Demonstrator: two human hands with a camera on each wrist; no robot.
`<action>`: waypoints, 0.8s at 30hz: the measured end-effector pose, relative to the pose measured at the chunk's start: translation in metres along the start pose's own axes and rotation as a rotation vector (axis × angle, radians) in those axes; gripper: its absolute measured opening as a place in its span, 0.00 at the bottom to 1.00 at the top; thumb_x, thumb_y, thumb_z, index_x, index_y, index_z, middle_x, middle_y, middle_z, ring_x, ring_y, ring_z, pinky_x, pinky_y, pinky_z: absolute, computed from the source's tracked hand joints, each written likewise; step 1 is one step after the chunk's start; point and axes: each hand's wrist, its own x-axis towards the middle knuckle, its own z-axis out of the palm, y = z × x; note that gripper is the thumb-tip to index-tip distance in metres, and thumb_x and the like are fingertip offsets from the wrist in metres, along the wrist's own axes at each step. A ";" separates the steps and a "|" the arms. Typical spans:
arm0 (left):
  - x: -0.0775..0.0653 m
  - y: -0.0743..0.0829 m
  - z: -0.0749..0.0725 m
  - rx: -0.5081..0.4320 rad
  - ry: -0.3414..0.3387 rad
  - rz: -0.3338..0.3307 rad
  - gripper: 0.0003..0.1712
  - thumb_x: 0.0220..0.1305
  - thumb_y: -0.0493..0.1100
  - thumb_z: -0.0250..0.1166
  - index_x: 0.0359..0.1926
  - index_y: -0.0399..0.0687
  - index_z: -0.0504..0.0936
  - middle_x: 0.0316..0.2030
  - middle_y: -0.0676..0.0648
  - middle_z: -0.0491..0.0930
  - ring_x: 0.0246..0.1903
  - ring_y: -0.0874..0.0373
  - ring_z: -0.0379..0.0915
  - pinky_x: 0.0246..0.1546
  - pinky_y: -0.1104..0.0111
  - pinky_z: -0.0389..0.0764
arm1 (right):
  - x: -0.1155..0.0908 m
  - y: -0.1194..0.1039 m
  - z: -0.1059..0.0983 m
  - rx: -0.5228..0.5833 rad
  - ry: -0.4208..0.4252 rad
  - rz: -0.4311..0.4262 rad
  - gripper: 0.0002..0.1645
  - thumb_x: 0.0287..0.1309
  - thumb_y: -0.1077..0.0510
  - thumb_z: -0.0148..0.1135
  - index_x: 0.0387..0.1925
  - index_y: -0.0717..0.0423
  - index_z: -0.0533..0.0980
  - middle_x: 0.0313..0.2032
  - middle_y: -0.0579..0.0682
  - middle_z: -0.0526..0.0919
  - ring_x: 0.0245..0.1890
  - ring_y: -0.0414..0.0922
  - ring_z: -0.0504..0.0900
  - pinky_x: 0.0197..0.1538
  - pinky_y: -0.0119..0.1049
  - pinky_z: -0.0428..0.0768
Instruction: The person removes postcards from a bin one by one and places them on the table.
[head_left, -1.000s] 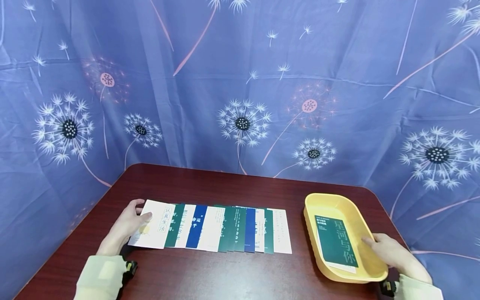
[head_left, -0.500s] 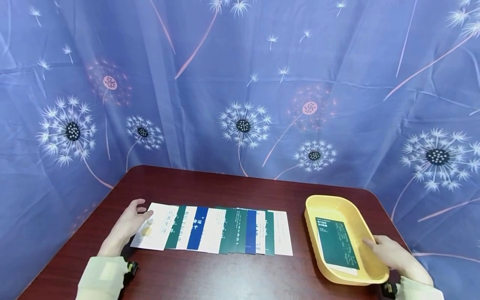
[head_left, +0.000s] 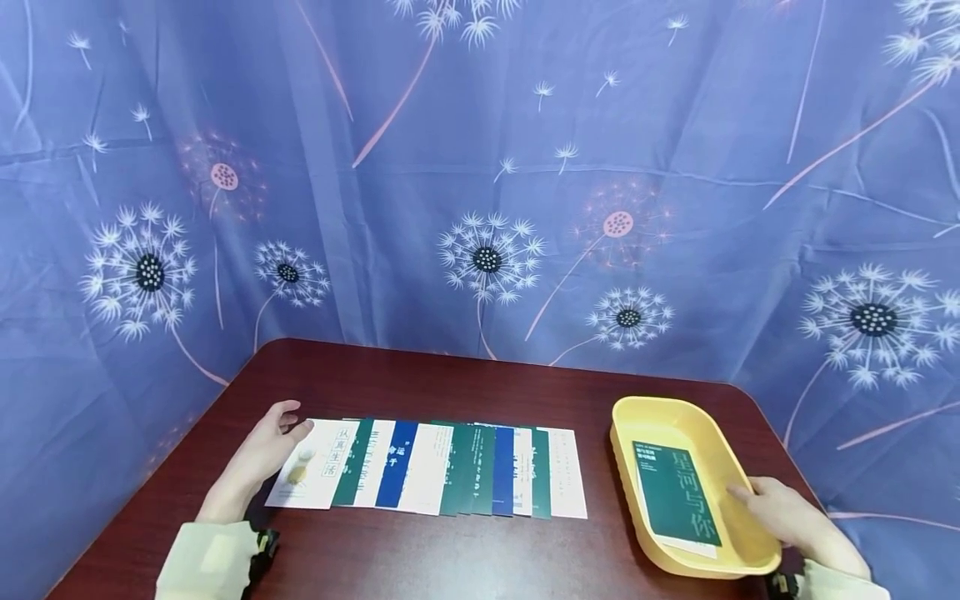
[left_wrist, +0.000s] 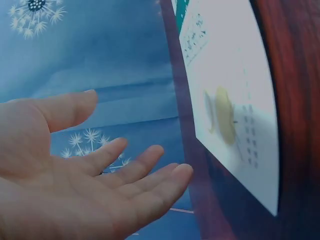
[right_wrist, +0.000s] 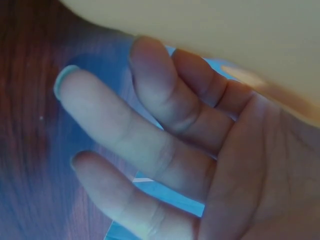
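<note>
My left hand [head_left: 258, 458] hovers at the upper left corner of a white card [head_left: 318, 467] with yellow artwork and printed characters. In the left wrist view its fingers are spread, nothing between them, apart from the card. That card lies at the left end of an overlapping row of white, green and blue cards [head_left: 483, 475]. At the right, my right hand [head_left: 787, 512] grips the side of a yellow plastic basin [head_left: 675, 417], thumb over the rim and fingers outside below it. Inside the basin lies a green card [head_left: 675, 492] with pale characters, a white one partly hidden beneath.
The dark red wooden table [head_left: 420, 554] has rounded far corners. Behind and beside it hangs a blue curtain [head_left: 405, 250] with a dandelion print. The basin stands right of the card row, with a strip of tabletop between them.
My left thumb and fingers have come off the white card, which now lies flatter at the row's end. The right hand stays on the basin. The head view has tilted up slightly.
</note>
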 end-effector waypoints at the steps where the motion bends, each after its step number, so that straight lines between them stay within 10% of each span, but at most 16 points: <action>1: 0.000 0.002 0.000 0.002 0.001 0.009 0.35 0.73 0.43 0.54 0.69 0.27 0.51 0.63 0.21 0.56 0.64 0.28 0.52 0.62 0.40 0.55 | 0.000 0.000 0.001 -0.001 0.001 0.001 0.24 0.75 0.56 0.44 0.45 0.76 0.75 0.29 0.52 0.82 0.28 0.46 0.81 0.32 0.39 0.79; 14: -0.019 0.044 0.023 0.014 -0.036 0.195 0.29 0.73 0.47 0.57 0.68 0.38 0.64 0.63 0.33 0.67 0.63 0.38 0.61 0.60 0.44 0.64 | 0.004 0.004 -0.001 0.024 0.001 0.019 0.25 0.74 0.54 0.44 0.46 0.78 0.73 0.30 0.53 0.81 0.28 0.46 0.80 0.31 0.40 0.80; 24: -0.028 0.114 0.077 0.002 -0.251 0.459 0.18 0.71 0.44 0.60 0.59 0.45 0.76 0.56 0.47 0.77 0.55 0.53 0.73 0.54 0.55 0.74 | 0.003 0.003 -0.001 0.013 -0.015 0.045 0.28 0.74 0.53 0.44 0.49 0.80 0.71 0.31 0.53 0.81 0.29 0.46 0.81 0.32 0.40 0.80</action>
